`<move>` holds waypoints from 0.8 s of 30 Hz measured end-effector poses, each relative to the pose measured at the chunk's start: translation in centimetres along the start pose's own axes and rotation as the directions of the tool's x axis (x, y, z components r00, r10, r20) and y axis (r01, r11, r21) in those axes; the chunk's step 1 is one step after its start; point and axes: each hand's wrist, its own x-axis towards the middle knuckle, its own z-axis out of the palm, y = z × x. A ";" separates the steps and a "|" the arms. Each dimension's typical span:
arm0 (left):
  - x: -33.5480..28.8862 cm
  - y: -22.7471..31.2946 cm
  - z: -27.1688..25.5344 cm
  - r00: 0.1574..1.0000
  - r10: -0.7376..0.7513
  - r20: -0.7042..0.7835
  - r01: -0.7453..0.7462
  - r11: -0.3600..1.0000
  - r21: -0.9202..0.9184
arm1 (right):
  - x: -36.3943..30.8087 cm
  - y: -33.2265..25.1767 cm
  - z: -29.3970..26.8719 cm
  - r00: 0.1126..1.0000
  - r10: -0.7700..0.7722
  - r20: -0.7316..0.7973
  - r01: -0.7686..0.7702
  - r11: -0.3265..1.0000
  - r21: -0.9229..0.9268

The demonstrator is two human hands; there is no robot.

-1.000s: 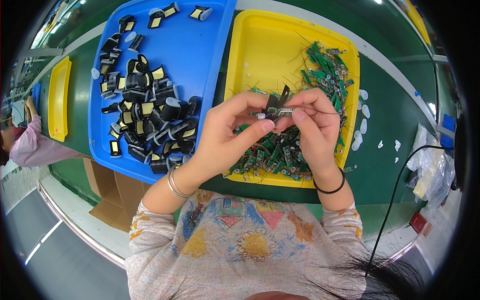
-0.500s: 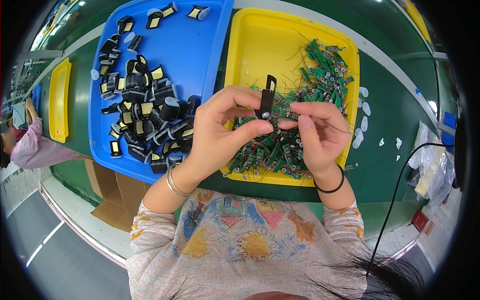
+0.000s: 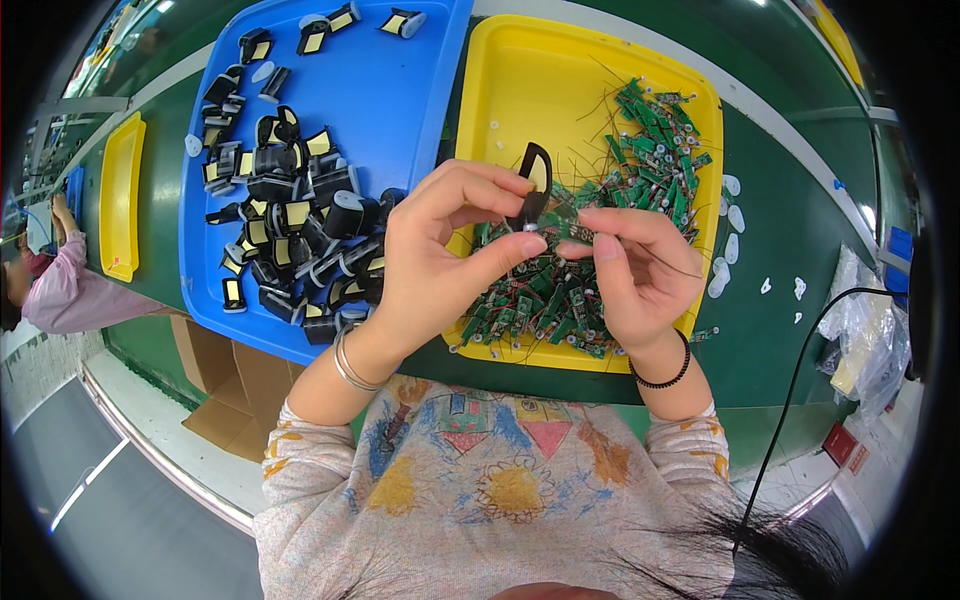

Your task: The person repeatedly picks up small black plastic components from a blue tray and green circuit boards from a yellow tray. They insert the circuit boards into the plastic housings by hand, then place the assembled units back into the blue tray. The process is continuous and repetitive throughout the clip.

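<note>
Between the thumb and fingers of my left hand [image 3: 445, 240] is a black plastic housing [image 3: 535, 190] with a pale yellow pad on one face, held upright. My right hand [image 3: 640, 265] pinches a small green circuit board [image 3: 572, 228] with thin wires trailing from it. The board's near end is close against the housing's lower end; whether they are joined I cannot tell. Both hands hover over a yellow tray [image 3: 520, 45], where many similar green circuit boards [image 3: 650, 150] with wires lie in a heap.
On the left a blue tray [image 3: 400, 100] holds a pile of black housings [image 3: 290, 210] with yellow pads. White oval pieces [image 3: 731, 247] lie right of the yellow tray, with clear plastic bags [image 3: 870, 340] and a black cable [image 3: 785, 400] beyond. Another person's pink sleeve [image 3: 75, 285] shows far left.
The black housing has turned in my left fingers, so its yellow-padded face shows more. My right hand still pinches the board beside it, nearly unmoved.
</note>
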 end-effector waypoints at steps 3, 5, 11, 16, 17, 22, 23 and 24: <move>0.0 0.0 0.0 1.000 -0.012 -0.005 0.012 1.000 -0.022 | 0.0 0.0 0.1 1.000 0.008 -0.001 -0.008 1.000 0.011; -0.1 0.1 0.0 1.000 -0.015 0.005 0.015 0.999 -0.049 | -0.1 0.0 0.1 1.000 0.013 0.007 -0.013 1.000 0.016; -0.1 0.0 -0.4 0.998 0.066 0.004 -0.065 0.988 -0.140 | -0.2 0.0 0.1 0.998 -0.007 0.058 0.005 0.999 0.041; -0.1 0.6 -0.3 1.000 0.022 -0.008 -0.023 0.972 -0.235 | -0.3 0.1 0.1 0.995 -0.014 0.098 0.004 0.995 0.101; -0.1 0.7 -0.2 1.000 0.015 -0.011 -0.017 0.968 -0.252 | -0.4 0.0 0.1 0.995 0.001 0.101 -0.013 0.994 0.111; -0.3 0.7 -0.5 0.998 -0.055 0.021 0.059 0.969 -0.240 | 0.0 -0.1 0.0 0.990 0.090 0.109 -0.107 0.981 0.164; -0.3 0.7 -0.5 0.998 -0.057 0.031 0.062 0.973 -0.222 | 0.2 -0.1 0.0 0.976 0.161 0.149 -0.189 0.963 0.194; -0.1 0.8 -0.6 0.996 -0.083 0.039 0.090 0.972 -0.215 | 0.6 -0.2 0.0 0.955 0.229 0.190 -0.269 0.938 0.219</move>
